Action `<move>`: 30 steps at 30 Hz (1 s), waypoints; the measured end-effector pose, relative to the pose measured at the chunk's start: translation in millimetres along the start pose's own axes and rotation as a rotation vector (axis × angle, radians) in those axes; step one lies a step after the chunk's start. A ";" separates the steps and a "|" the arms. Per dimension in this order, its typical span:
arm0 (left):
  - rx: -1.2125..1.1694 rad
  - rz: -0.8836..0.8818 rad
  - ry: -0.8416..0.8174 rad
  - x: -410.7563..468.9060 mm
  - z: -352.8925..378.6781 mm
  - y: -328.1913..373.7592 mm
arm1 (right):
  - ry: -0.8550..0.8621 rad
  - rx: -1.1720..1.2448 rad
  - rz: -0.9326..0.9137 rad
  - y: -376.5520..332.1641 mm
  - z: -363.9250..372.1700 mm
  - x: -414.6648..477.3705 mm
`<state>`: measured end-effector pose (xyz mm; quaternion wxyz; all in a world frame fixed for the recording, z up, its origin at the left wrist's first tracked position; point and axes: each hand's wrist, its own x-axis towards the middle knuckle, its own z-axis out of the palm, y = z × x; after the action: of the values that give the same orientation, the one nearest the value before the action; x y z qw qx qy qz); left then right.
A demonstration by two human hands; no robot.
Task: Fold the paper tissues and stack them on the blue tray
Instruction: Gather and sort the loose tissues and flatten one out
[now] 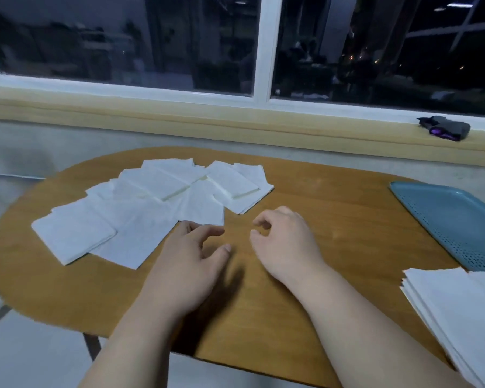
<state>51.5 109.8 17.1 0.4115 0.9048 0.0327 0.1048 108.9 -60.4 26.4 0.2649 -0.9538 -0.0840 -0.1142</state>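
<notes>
Both hands are over the middle of the wooden bench [333,191], in the centre of the frame. The left hand [191,253] lies palm down with relaxed, slightly bent fingers and the thumb spread to the side. It holds nothing, and its fingertips are just at the near edge of the closest tissue. The right hand [286,242] is beside it and a little apart. Its fingers are loosely curled, with the thumb and first finger almost meeting, and nothing is held between them.

The loose paper tissues [151,203] are spread in the upper left part of the bench. They are white, flat and overlap each other like a fan, and some show fold lines.

The blue tray [454,219] stands at the right edge of the frame, well apart from the hands. Its floor has many small holes. Below it, in the lower right corner, a stack of tissues [459,317] lies on the bench. I cannot tell if the top corner of the stack touches the tray.

Behind the bench, a dark object [445,127] rests on the window sill [235,113], at the upper right.
</notes>
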 end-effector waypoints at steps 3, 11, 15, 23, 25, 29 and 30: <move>-0.038 -0.036 0.014 10.3 -7.3 -13.5 | 0.024 0.000 0.019 -10.3 25.9 39.3; -0.109 -0.048 -0.004 32.2 -13.9 -32.8 | 0.042 -0.080 0.038 -14.2 71.0 116.6; -0.113 -0.046 0.000 38.7 -15.5 -39.4 | 0.017 -0.142 0.017 -14.8 80.4 128.4; -0.089 -0.033 0.001 41.1 -13.5 -40.8 | 0.110 -0.057 -0.016 0.3 78.7 125.3; -0.086 -0.024 0.004 40.5 -14.0 -40.1 | 0.158 0.037 -0.023 1.5 70.9 114.0; -0.077 -0.017 -0.001 36.0 -14.2 -37.1 | 0.210 0.194 0.006 7.5 47.1 77.6; -0.074 -0.010 -0.002 34.3 -13.8 -35.8 | 0.212 0.232 0.002 7.9 40.8 66.2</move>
<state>83.0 148.6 4.5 0.4454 0.8888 0.0329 0.1029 181.3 -39.0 5.9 0.3806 -0.8995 -0.0671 -0.2036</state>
